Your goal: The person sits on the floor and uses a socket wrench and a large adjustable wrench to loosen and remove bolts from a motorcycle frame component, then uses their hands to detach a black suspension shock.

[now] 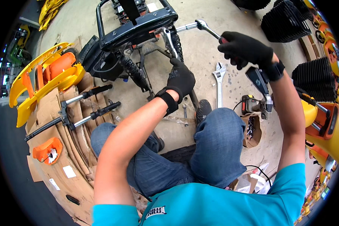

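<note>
My right hand (pixel 248 49), in a black glove, grips the handle of a ratchet wrench (pixel 210 30). Its chrome socket end points left at the black vehicle frame (pixel 139 31), near a coil-spring shock absorber (pixel 177 48). My left hand (pixel 180 78), gloved as well, is closed round the lower end of a silver wrench (pixel 170 41). The upper end of that wrench meets the frame beside the shock absorber. A second coil-spring shock (pixel 130 69) sits on the frame's left side. Whatever fastener lies between the two tools is too small to make out.
An adjustable wrench (pixel 219 83) lies on the floor between my hands, near scattered small discs. Right of my knee are a cordless power tool (pixel 252 105) and an open cardboard box (pixel 252 132). Flattened cardboard (pixel 64 180), a fork assembly (pixel 66 115) and yellow body panels (pixel 26 109) lie left.
</note>
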Demonstrator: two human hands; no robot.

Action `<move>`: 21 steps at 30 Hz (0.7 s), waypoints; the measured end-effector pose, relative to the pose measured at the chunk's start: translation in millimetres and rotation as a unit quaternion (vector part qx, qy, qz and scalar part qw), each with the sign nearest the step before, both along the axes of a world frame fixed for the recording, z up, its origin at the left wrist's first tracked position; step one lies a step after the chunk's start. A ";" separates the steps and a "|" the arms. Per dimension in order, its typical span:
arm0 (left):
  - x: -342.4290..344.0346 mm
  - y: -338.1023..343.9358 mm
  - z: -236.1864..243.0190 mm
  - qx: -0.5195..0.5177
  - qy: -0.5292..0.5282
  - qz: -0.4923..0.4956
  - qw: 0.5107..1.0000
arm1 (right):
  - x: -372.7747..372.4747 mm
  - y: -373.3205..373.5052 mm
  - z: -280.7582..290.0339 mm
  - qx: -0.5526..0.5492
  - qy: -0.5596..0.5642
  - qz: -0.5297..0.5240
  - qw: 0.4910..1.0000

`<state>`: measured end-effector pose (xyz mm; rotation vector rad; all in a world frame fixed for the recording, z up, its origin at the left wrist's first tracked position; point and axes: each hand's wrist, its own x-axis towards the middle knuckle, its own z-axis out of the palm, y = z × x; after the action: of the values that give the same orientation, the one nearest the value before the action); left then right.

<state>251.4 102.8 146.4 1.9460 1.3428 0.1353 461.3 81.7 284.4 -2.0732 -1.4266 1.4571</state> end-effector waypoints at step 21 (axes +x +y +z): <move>-4.2 2.2 8.4 -0.020 0.015 -0.013 1.000 | -3.5 -7.4 -13.9 0.013 0.060 -0.057 0.996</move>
<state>247.2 104.9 154.7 1.9382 1.3292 0.0681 457.7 74.3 270.5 -1.9795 -1.2548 1.4829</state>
